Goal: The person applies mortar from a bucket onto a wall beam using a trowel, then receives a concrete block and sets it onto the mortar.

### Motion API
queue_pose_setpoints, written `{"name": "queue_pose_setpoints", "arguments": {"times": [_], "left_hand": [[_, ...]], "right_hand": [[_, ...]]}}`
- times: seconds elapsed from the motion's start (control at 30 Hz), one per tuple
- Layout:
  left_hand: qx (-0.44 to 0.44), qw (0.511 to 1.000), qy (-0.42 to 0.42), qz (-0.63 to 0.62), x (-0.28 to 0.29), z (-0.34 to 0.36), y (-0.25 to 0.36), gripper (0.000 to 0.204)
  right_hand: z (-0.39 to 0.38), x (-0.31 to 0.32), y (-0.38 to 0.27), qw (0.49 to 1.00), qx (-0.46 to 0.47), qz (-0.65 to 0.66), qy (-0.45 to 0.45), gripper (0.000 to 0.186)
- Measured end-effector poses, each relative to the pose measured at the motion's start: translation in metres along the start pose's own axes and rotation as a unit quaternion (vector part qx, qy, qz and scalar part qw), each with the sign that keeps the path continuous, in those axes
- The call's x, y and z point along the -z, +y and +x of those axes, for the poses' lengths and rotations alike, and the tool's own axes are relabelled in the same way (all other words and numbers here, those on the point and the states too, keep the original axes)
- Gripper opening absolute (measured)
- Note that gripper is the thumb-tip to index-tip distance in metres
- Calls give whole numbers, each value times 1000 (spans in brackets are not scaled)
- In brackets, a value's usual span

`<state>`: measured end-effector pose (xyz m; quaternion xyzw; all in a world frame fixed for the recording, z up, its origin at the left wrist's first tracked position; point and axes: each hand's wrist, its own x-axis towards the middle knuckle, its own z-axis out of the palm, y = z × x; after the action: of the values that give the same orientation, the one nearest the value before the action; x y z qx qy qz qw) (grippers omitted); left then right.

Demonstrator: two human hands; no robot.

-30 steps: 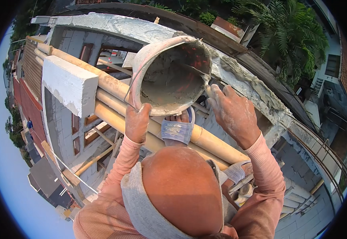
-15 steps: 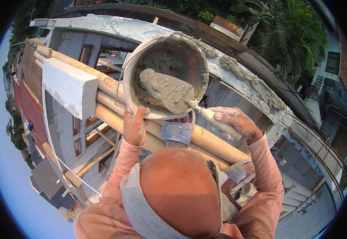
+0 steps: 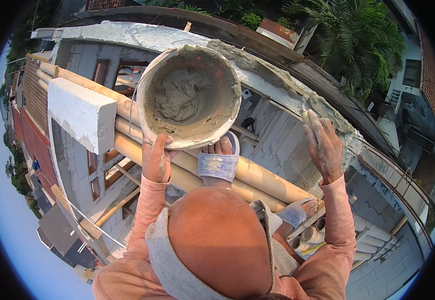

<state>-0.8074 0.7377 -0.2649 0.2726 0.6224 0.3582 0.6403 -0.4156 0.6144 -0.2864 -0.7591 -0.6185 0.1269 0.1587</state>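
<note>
My left hand (image 3: 157,159) grips the near rim of a mortar-stained bucket (image 3: 232,95), its thumb over the edge. Wet grey mortar (image 3: 177,97) lies inside, heaped toward the left. To the right, my right hand (image 3: 324,145) is raised beside the wall top (image 3: 287,85), which carries a rough band of mortar. A pale end of what looks like the trowel handle (image 3: 305,116) shows by its fingers; the blade is hidden from view.
Under my sandalled feet (image 3: 217,165) run thick bamboo poles (image 3: 262,177). A white block (image 3: 80,115) rests on them at left. Deep drops to lower levels show between poles and wall. Thin bent rods (image 3: 402,185) stick out at right.
The loaded trowel has left the bucket. My right hand has moved up and right to the wall top. The bucket has shifted slightly left, still held by my left hand.
</note>
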Motion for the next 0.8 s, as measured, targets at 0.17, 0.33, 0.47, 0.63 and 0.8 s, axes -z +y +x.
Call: {"name": "queue_pose_setpoints", "arguments": {"times": [0.17, 0.33, 0.47, 0.63, 0.8], "left_hand": [[8, 1000, -18, 1, -13, -2, 4, 40], [-1, 998, -14, 59, -25, -2, 3, 48], [-6, 994, 1, 106, -41, -7, 5, 50], [-45, 985, -3, 164, -42, -11, 2, 62], [-110, 975, -35, 188, -52, -10, 3, 69]], "right_hand": [[-8, 12, 4, 1000, 2, 14, -16, 41], [0, 46, -3, 986, -34, 166, 12, 39], [21, 60, -37, 955, 1, 248, -161, 39], [40, 11, -96, 994, 64, 10, -87, 42], [44, 11, -108, 976, 76, -12, -203, 32]]}}
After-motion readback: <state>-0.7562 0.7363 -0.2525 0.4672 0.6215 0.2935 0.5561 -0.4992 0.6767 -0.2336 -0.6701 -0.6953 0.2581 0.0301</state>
